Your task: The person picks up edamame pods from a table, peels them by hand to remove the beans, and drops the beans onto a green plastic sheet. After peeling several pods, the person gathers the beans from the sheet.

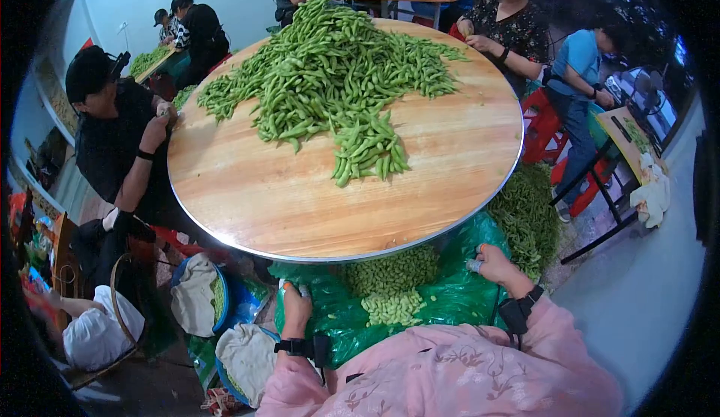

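Note:
Across the lap lies a green plastic sheet (337,331) holding a heap of shelled beans (394,286). My left hand (295,308) is at the sheet's left edge, its fingers closed on the green plastic. At the right edge, under the table's rim, my right hand (495,263) has its fingers curled in against the plastic; whether it grips the sheet is hard to make out. Something pale covers fingertips on both hands. Beyond them, a big pile of green bean pods (330,64) rests on the round wooden table (300,207).
Two blue basins (227,304) with pale cloths stand at the lower left. More pods (525,214) are heaped on the floor at right. A person in black (112,132) sits left of the table, another person (514,31) at its far right. Red stools (541,124) stand behind.

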`<state>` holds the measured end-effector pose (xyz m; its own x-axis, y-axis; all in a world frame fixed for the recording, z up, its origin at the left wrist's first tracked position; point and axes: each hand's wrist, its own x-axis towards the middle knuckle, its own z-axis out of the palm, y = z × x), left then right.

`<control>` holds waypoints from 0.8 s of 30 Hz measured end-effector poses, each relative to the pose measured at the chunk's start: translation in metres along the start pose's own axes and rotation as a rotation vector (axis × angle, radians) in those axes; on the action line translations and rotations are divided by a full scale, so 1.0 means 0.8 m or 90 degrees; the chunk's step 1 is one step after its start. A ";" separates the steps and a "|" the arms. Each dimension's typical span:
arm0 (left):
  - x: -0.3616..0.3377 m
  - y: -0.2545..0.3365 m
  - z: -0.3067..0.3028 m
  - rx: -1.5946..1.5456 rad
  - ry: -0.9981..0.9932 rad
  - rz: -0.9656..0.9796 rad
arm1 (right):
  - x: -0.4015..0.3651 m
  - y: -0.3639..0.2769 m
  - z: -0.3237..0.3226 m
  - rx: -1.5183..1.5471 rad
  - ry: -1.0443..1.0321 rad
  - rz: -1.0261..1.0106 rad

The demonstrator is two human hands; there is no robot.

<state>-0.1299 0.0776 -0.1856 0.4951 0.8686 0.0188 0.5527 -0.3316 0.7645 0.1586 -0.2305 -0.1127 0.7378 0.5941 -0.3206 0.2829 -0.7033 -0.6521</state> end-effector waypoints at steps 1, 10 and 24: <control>0.000 0.001 -0.002 0.006 -0.006 0.002 | -0.002 -0.007 -0.002 -0.027 -0.016 0.013; 0.000 -0.001 0.002 -0.022 -0.030 -0.050 | 0.017 0.039 0.019 0.079 -0.022 0.032; 0.006 0.026 0.013 0.076 -0.062 -0.034 | 0.005 0.046 0.011 0.055 0.011 0.045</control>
<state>-0.1088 0.0713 -0.1763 0.5219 0.8486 -0.0865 0.6526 -0.3319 0.6812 0.1662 -0.2509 -0.1441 0.7649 0.5370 -0.3558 0.1765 -0.7059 -0.6860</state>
